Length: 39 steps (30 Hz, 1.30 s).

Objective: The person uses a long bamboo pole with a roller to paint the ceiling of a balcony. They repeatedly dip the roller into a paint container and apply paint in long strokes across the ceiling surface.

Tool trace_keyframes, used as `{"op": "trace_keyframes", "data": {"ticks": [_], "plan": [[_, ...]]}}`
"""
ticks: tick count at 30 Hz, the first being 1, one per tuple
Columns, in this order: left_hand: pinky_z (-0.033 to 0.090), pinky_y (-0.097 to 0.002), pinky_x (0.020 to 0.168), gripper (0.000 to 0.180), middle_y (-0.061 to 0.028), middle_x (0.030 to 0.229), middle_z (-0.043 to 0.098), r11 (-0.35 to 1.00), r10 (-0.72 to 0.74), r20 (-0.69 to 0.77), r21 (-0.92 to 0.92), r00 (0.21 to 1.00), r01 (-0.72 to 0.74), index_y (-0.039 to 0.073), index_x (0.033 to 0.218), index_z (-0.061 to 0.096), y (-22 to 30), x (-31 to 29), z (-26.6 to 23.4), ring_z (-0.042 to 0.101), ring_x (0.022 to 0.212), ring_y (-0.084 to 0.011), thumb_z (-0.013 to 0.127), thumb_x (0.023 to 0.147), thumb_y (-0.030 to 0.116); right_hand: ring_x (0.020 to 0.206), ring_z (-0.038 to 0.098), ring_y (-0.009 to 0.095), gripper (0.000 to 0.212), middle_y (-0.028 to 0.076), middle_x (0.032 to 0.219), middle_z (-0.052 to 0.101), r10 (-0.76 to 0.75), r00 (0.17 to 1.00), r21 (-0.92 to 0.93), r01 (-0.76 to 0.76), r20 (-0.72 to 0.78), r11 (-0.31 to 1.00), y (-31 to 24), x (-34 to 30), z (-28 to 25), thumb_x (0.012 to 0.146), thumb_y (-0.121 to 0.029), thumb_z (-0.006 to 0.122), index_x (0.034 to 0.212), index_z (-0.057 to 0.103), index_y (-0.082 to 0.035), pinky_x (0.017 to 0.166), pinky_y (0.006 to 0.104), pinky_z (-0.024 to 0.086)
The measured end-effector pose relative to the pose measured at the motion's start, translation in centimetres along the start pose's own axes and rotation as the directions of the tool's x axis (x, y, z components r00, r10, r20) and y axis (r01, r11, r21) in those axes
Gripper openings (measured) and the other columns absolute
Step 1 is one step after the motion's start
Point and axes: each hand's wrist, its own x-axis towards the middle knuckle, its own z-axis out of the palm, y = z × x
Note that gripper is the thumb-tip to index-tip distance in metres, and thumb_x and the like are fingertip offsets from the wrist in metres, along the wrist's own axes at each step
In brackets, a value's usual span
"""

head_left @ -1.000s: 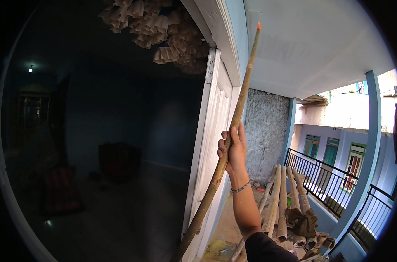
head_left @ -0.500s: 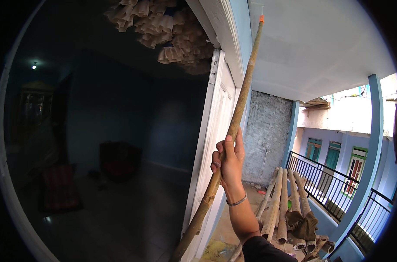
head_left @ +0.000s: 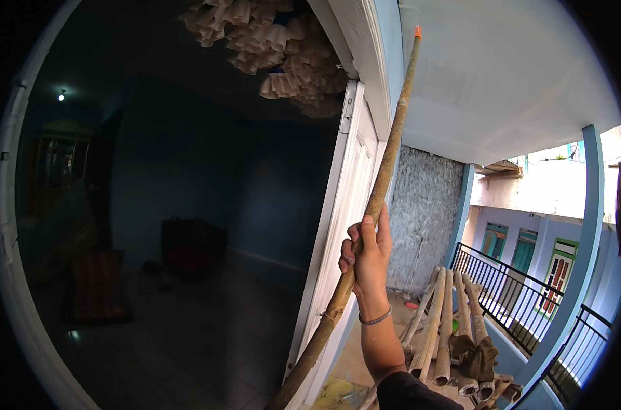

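Note:
My right hand (head_left: 372, 256) is closed round a long bamboo pole (head_left: 392, 154), its thumb lying along the near side and its fingertips showing at the left. The pole slants from the lower edge up toward the pale ceiling (head_left: 508, 75). An orange tip (head_left: 417, 32) caps its upper end, close beneath the ceiling; whether it touches cannot be told. Just left of the pole stands a white door (head_left: 355, 164) with its frame. My left hand is outside the picture.
Several bamboo poles (head_left: 444, 328) lie at the right, a brown cloth (head_left: 476, 357) over them. Beyond runs a black railing (head_left: 508, 283) beside a blue post (head_left: 584, 205). Left is a dark room with ruffled pale hangings (head_left: 276, 51) overhead and a red striped cushion (head_left: 98, 283).
The view has shifted slightly, so the doorway, the pole and my right hand sit a little farther right and lower. My grip on the pole is the same.

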Motion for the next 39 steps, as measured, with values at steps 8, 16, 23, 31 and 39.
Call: {"op": "trace_keyframes", "data": {"ticks": [8,16,23,31,39], "plan": [[0.037,-0.044,0.045,0.017,-0.016,0.055,0.051,0.99,-0.076,0.059,-0.114,0.995,0.083,-0.004,0.086,0.06,0.5,-0.3,0.0,0.044,0.047,-0.0238,0.058,0.087,0.013,0.046,0.044,0.006,0.062,0.001,0.078,0.045,-0.023,0.999,-0.044,0.025,0.032,0.999,-0.4,-0.3,-0.5,0.11,-0.026,0.046,0.163,0.015,-0.022,0.035,0.0221,0.041],[0.039,-0.0436,0.047,0.018,-0.0174,0.06,0.054,0.971,0.216,0.004,0.104,0.976,-0.216,-0.004,0.089,0.061,-0.6,0.6,0.1,0.046,0.05,-0.0242,0.061,0.086,0.013,0.046,0.044,0.006,0.058,0.0,0.077,0.045,-0.005,1.0,-0.025,0.005,0.019,1.0,-0.6,0.1,-0.1,0.109,-0.026,0.046,0.161,0.02,-0.021,0.035,0.0226,0.041],[0.041,-0.0436,0.049,0.017,-0.0157,0.064,0.051,0.998,-0.061,0.003,0.004,0.998,0.061,-0.003,0.092,0.06,3.7,2.8,-3.7,0.043,0.053,-0.0265,0.06,0.083,0.011,0.046,0.043,0.007,0.057,0.001,0.075,0.046,-0.033,0.999,-0.002,0.033,0.024,0.999,-1.4,4.8,1.7,0.109,-0.022,0.045,0.16,0.021,-0.018,0.035,0.0235,0.04],[0.041,-0.0419,0.051,0.02,-0.0138,0.065,0.051,0.997,0.046,0.028,0.061,0.999,-0.047,0.0,0.097,0.063,-0.4,0.6,-2.5,0.042,0.055,-0.0237,0.062,0.082,0.013,0.045,0.044,0.006,0.046,0.0,0.076,0.047,-0.076,0.997,-0.022,0.076,0.031,0.997,-0.8,1.4,1.6,0.109,-0.024,0.046,0.152,0.032,-0.016,0.034,0.0205,0.04],[0.047,-0.0447,0.06,0.024,-0.0221,0.078,0.06,1.0,-0.019,-0.015,0.0,1.0,0.019,0.0,0.106,0.063,2.6,4.6,-1.6,0.053,0.064,-0.0376,0.061,0.083,0.007,0.045,0.043,0.006,0.042,0.001,0.076,0.047,-0.065,0.998,-0.024,0.064,-0.005,0.998,-0.2,7.3,0.1,0.108,-0.024,0.047,0.148,0.036,-0.016,0.034,0.0208,0.04]]}}
